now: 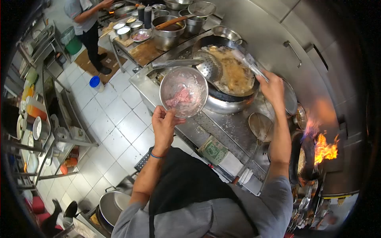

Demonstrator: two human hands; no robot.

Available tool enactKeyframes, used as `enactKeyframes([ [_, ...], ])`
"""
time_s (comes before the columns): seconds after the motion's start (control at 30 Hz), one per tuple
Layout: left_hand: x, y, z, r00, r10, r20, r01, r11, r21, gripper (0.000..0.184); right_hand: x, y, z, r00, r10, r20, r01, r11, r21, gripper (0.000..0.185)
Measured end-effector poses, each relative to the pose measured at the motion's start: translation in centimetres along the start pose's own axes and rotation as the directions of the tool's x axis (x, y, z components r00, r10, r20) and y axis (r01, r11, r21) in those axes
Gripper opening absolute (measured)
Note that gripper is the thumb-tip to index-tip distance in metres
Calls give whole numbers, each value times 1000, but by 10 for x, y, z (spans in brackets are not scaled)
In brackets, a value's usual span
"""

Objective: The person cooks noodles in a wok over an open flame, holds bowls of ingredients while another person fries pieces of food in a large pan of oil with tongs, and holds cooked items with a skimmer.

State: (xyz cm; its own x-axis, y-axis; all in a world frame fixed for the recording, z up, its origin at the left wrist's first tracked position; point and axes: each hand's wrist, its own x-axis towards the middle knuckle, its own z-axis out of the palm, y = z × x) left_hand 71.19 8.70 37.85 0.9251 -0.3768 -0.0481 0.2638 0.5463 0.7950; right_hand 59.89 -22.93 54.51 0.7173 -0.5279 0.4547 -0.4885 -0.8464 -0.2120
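My left hand (163, 121) grips the rim of a steel mixing bowl (196, 99), tilted towards me at the front left of the wok. A small lump of raw pinkish meat (180, 96) lies in the bowl, and wet residue coats its wall. My right hand (272, 88) is closed around metal tongs (250, 62), whose slightly blurred far end is over the wok (206, 43). Foaming, bubbling oil (230, 71) fills the wok. A perforated skimmer (208, 66) rests at the wok's left side, its handle pointing left.
Tall flames (326, 148) rise beside a pan (300, 158) at the right. A wire strainer (260, 126) lies on the steel counter. Pots and a wooden-handled strainer (170, 24) stand at the back. Another person (89, 27) works at the far left, near a blue-lidded tub (95, 83).
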Motion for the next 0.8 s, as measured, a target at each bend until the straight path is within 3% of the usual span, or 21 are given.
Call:
enactKeyframes([
  [0.07, 3, 0, -3, 1000, 5, 5, -5, 1000, 20, 20, -29, -39, -32, 975, -198, 103, 194, 980, 47, 29],
  [0.17, 3, 2, 7, 999, 6, 35, -8, 998, 62, 22, -58, -78, -49, 900, -369, 234, 364, 929, 66, 26],
  [0.33, -6, 10, 27, 990, 42, 133, -57, 993, 106, 21, -70, -98, -38, 895, -302, 328, 327, 945, -22, 25],
  [0.43, -8, 10, 28, 986, 74, 147, -92, 989, 118, 20, -64, -81, -29, 889, -321, 326, 333, 943, 21, 24],
  [0.63, 7, -12, 4, 996, 62, 65, -74, 978, 193, 21, -60, -73, -47, 949, -298, 104, 296, 955, 36, 24],
  [0.77, 15, -20, -21, 1000, -8, 3, 7, 984, 177, 20, -25, -40, -38, 987, -156, -43, 149, 980, -130, 25],
  [0.8, 14, -21, -22, 1000, -28, -6, 29, 985, 168, 20, -11, -32, -30, 998, -57, -32, 49, 974, -221, 25],
])
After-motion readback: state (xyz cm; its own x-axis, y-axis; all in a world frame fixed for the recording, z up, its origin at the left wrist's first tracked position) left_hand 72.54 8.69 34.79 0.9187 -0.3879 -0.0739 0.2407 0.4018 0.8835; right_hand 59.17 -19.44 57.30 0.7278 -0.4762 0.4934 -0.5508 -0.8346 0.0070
